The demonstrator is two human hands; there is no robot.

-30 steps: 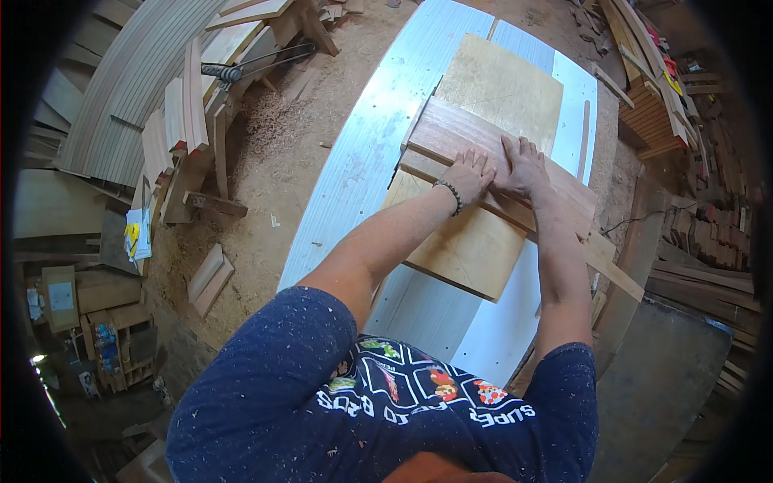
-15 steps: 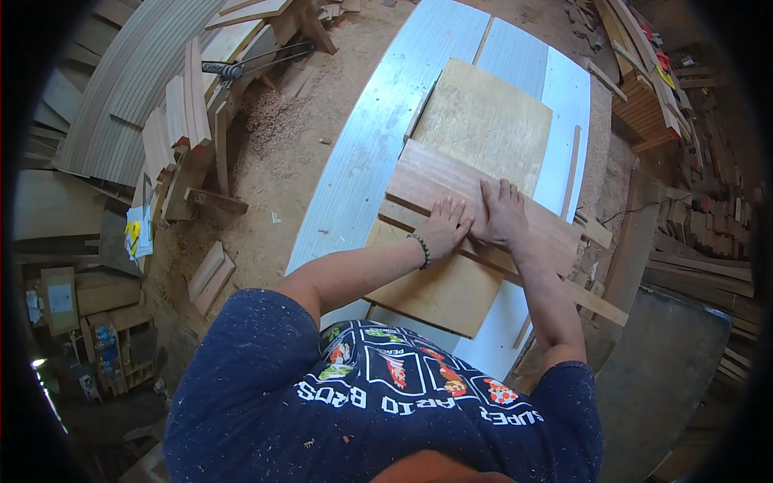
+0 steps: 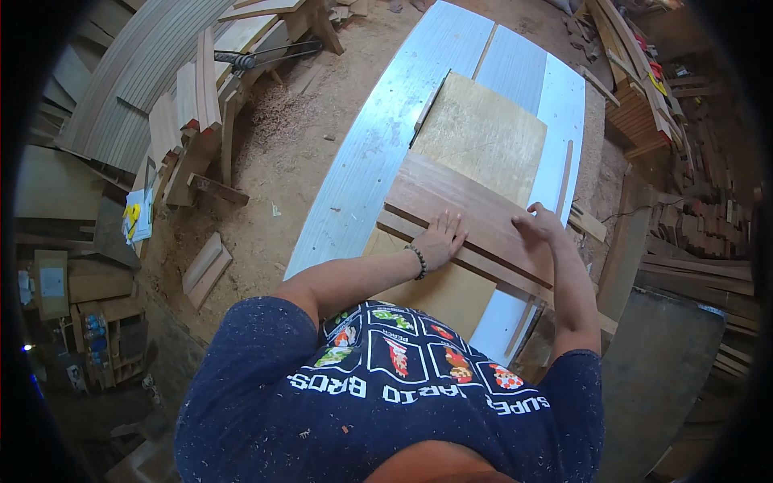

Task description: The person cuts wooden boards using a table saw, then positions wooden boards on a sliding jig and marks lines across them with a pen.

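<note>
A reddish-brown wooden board (image 3: pixel 459 189) lies slantwise across a pale plywood sheet (image 3: pixel 483 129). Spread flat, my left hand (image 3: pixel 439 240) presses with its fingers on the board's near edge and a narrow wooden strip (image 3: pixel 499 276) alongside it. My right hand (image 3: pixel 539 227) is at the board's far right edge, fingers curled over that edge and thumb on top; its fingertips are partly hidden. The strip runs along the near side of the board and sticks out past its right end.
A white panelled worktop (image 3: pixel 354 177) carries the plywood, with a thin stick (image 3: pixel 565 177) on its right side. Stacked planks (image 3: pixel 193 92) and a bow-shaped tool (image 3: pixel 241 59) stand at the left. More lumber (image 3: pixel 636 105) is piled at the right; shavings cover the floor.
My right hand has gone from lying flat on the board's middle to its far right edge, fingers curling. My left hand stays flat, a little nearer to me. The board has shifted slightly.
</note>
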